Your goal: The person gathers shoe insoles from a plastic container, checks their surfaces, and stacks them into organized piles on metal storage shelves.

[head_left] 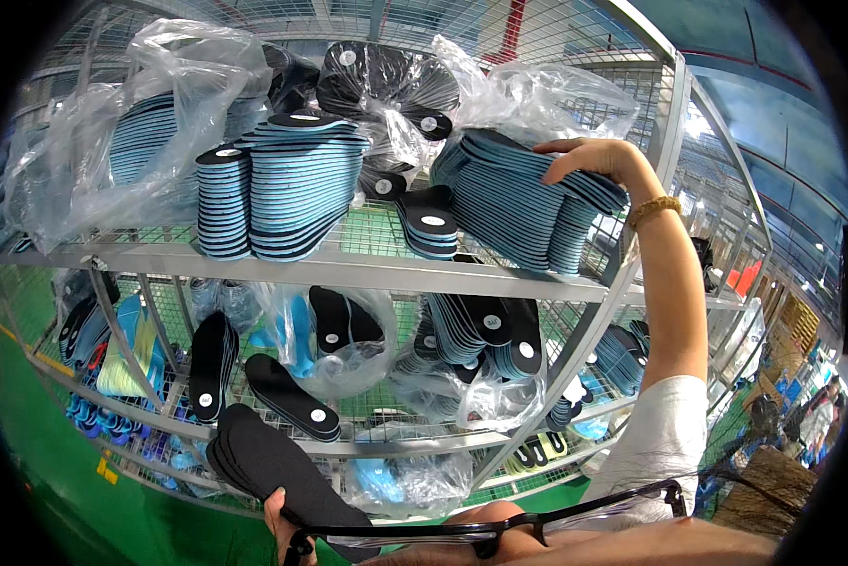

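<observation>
My left hand (280, 530), low in the view, is closed around a few stacked black insoles (277, 464), which slant up to the left. Part of that hand is hidden behind the glasses frame. On the upper shelf, my right hand (601, 160) reaches over a tall stack of blue insoles with black tops (509, 212). Its fingers are spread and point left across the top, touching the upper insoles, which jut out under the wrist. Beside this stack lies a short pile of insoles (430, 222) with a round white label.
A wire-mesh metal rack (348, 271) fills the view. Further stacks of blue insoles (301, 189) stand left on the upper shelf, among clear plastic bags (197, 75). The lower shelf holds black insoles (292, 396) and bagged ones. A slanted metal post (561, 363) stands near my right arm.
</observation>
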A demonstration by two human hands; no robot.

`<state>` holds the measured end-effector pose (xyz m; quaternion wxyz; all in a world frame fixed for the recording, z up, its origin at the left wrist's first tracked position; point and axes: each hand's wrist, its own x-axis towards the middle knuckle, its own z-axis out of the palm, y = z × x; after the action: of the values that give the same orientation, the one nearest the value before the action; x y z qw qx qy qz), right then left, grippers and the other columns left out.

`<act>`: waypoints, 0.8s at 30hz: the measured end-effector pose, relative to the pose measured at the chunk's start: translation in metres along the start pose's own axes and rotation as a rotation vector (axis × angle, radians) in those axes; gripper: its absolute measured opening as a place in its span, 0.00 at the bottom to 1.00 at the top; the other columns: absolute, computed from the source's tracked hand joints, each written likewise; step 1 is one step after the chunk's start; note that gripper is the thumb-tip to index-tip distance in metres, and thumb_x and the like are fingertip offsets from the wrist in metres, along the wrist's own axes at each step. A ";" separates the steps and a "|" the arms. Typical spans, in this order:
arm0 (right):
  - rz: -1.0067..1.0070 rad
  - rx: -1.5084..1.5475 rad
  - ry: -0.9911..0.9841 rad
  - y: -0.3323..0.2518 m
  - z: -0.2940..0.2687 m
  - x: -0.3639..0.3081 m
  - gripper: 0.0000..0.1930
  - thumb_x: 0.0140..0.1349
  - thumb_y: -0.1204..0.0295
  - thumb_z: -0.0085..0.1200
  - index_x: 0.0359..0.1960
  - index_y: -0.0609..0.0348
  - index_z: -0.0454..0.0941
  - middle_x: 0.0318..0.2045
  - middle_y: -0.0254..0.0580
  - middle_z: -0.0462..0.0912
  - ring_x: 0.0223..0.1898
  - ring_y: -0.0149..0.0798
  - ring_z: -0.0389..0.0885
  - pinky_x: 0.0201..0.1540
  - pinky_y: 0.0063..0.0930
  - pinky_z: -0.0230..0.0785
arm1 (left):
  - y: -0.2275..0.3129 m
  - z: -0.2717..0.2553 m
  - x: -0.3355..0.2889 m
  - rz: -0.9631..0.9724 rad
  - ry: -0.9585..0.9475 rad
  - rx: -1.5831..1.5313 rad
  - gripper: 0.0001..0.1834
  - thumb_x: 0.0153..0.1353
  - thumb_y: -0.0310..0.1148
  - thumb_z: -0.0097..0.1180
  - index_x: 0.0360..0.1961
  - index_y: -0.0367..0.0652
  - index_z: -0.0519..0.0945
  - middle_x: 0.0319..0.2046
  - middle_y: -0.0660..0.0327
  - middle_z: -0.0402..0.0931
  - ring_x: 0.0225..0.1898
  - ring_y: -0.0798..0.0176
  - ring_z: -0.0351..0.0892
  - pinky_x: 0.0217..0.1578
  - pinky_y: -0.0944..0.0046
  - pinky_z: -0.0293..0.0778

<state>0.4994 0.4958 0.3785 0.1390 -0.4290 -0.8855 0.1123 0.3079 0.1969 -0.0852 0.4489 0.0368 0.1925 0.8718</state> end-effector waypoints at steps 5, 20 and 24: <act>-0.111 -0.071 0.205 0.002 -0.028 0.011 0.33 0.33 0.65 0.52 0.49 0.56 0.65 0.36 0.47 0.74 0.30 0.36 0.73 0.32 0.22 0.67 | 0.012 -0.015 0.012 -0.005 -0.099 0.014 0.32 0.42 0.41 0.50 0.50 0.41 0.61 0.46 0.60 0.64 0.44 0.60 0.65 0.46 0.62 0.62; 0.231 -0.014 0.032 -0.038 0.005 0.078 0.20 0.33 0.62 0.57 0.30 0.59 0.76 0.29 0.43 0.76 0.26 0.37 0.74 0.31 0.24 0.67 | 0.005 -0.030 0.044 0.142 0.111 -0.064 0.29 0.41 0.39 0.51 0.47 0.42 0.65 0.43 0.59 0.67 0.42 0.60 0.67 0.45 0.59 0.63; 0.258 0.138 -0.123 -0.008 0.000 0.108 0.20 0.31 0.64 0.59 0.30 0.60 0.76 0.30 0.43 0.77 0.29 0.37 0.74 0.31 0.22 0.67 | 0.003 -0.003 0.039 0.137 0.171 -0.131 0.27 0.40 0.41 0.51 0.44 0.42 0.67 0.39 0.60 0.69 0.40 0.60 0.68 0.43 0.59 0.65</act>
<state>0.4291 0.5766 0.3969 0.0979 -0.5210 -0.8200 0.2158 0.2814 0.2258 -0.0914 0.3717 -0.0539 0.1697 0.9111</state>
